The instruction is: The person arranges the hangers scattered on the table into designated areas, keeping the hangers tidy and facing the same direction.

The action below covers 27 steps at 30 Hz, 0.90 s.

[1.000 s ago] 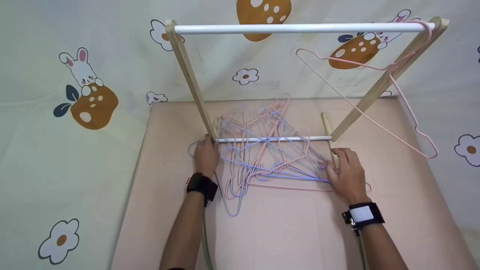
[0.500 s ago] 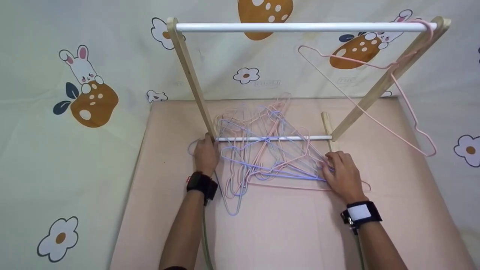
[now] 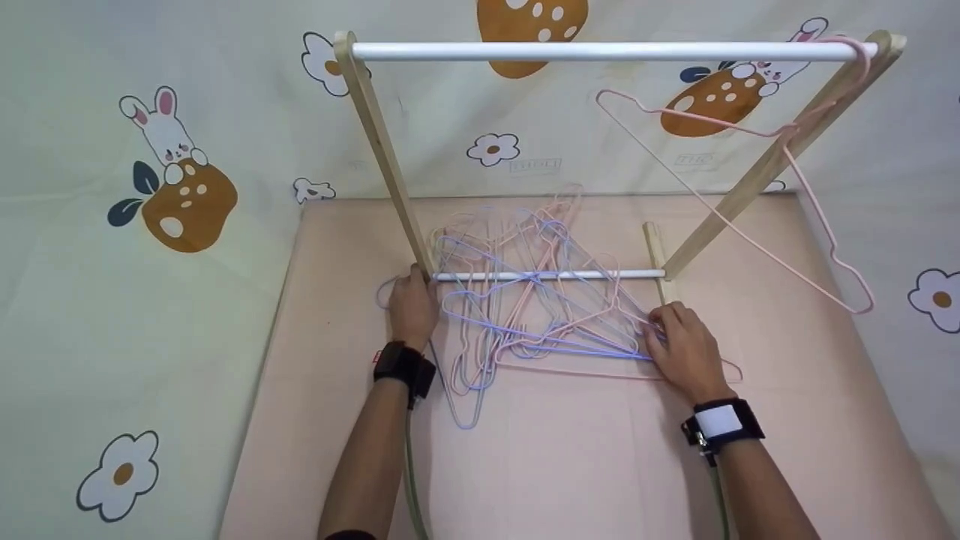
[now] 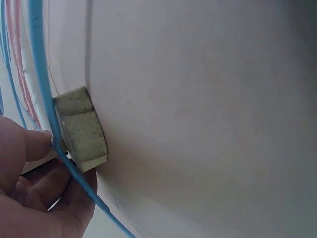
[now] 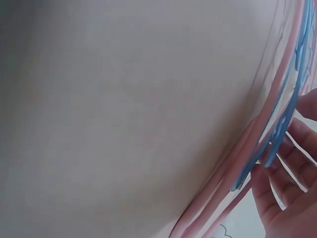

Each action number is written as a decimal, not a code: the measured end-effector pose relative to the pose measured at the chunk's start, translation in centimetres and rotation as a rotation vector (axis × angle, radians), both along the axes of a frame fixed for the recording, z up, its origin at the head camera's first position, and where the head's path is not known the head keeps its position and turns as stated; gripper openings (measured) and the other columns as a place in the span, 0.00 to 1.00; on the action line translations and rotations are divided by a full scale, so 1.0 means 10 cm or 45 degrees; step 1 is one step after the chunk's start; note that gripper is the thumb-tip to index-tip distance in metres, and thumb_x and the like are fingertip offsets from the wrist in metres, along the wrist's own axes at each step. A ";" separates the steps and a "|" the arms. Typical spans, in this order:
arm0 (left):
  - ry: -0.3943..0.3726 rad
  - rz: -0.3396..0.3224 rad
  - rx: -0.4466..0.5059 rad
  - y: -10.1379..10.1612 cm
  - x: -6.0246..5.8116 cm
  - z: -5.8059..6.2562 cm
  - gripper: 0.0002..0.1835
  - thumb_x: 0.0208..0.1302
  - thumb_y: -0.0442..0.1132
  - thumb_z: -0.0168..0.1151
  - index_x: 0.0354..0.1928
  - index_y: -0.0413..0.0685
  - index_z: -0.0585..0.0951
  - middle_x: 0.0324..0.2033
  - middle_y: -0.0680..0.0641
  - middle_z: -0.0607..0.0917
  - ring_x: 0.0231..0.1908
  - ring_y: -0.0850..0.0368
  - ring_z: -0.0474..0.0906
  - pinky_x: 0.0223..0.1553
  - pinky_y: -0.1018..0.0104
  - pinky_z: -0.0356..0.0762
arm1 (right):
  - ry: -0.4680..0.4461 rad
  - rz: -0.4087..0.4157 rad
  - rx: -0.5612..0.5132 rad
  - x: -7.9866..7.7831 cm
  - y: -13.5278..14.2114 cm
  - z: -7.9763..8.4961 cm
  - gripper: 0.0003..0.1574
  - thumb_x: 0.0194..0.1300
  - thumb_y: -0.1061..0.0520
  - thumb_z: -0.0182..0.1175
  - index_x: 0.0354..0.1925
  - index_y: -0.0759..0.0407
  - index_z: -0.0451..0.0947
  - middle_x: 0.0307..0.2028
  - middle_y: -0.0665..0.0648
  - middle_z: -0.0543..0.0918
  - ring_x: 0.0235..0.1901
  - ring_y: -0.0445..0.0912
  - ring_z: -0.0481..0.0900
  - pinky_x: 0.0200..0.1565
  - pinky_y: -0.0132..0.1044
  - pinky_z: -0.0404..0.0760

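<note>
In the head view my left hand (image 3: 412, 306) grips the foot of the clothes rack's left post (image 3: 382, 154). The left wrist view shows my thumb and fingers round that wooden foot (image 4: 83, 129), with a blue hanger (image 4: 44, 74) passing across it. My right hand (image 3: 686, 349) is at the right end of the tangled hangers, over the front part of the rack's right foot (image 3: 655, 247). Its thumb and fingers close in on a blue hanger (image 5: 280, 134) in the right wrist view, pink hangers (image 5: 257, 129) alongside. The fingertips are partly hidden.
One pink hanger (image 3: 709, 202) hangs from the white top rail (image 3: 600, 51), near its right end. Several pink and blue hangers lie heaped over the white lower rail (image 3: 637, 274). Patterned cloth (image 3: 247, 90) stands behind the pale pink surface (image 3: 562, 465).
My right hand has shifted slightly left, its fingers drawing back along the rack's right foot toward the hanger ends. The left hand stays at the left foot.
</note>
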State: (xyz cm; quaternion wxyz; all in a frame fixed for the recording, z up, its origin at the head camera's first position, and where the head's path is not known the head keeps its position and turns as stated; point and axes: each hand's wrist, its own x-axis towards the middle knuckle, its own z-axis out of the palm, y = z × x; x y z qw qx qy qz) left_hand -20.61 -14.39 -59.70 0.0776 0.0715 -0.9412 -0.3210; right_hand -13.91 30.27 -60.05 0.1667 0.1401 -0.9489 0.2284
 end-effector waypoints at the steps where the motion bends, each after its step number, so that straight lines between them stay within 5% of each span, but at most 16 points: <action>1: -0.008 0.002 0.004 0.00 0.00 0.01 0.15 0.82 0.36 0.64 0.59 0.29 0.79 0.43 0.30 0.87 0.47 0.33 0.86 0.49 0.41 0.82 | -0.005 0.003 0.005 -0.01 0.00 0.01 0.12 0.71 0.60 0.72 0.46 0.68 0.82 0.41 0.64 0.82 0.40 0.64 0.81 0.42 0.59 0.81; 17: -0.007 0.004 0.036 0.00 -0.01 0.00 0.16 0.82 0.34 0.63 0.62 0.29 0.79 0.45 0.30 0.87 0.48 0.33 0.86 0.50 0.42 0.83 | -0.003 0.046 0.009 -0.01 0.02 0.05 0.08 0.70 0.68 0.73 0.40 0.68 0.82 0.42 0.63 0.81 0.41 0.62 0.82 0.42 0.57 0.82; 27: 0.072 -0.024 0.004 -0.02 0.01 -0.02 0.09 0.81 0.33 0.62 0.53 0.32 0.80 0.41 0.29 0.86 0.47 0.30 0.85 0.49 0.39 0.83 | -0.001 0.031 -0.021 0.00 0.03 0.08 0.06 0.72 0.68 0.70 0.41 0.68 0.81 0.42 0.63 0.81 0.42 0.62 0.82 0.43 0.57 0.81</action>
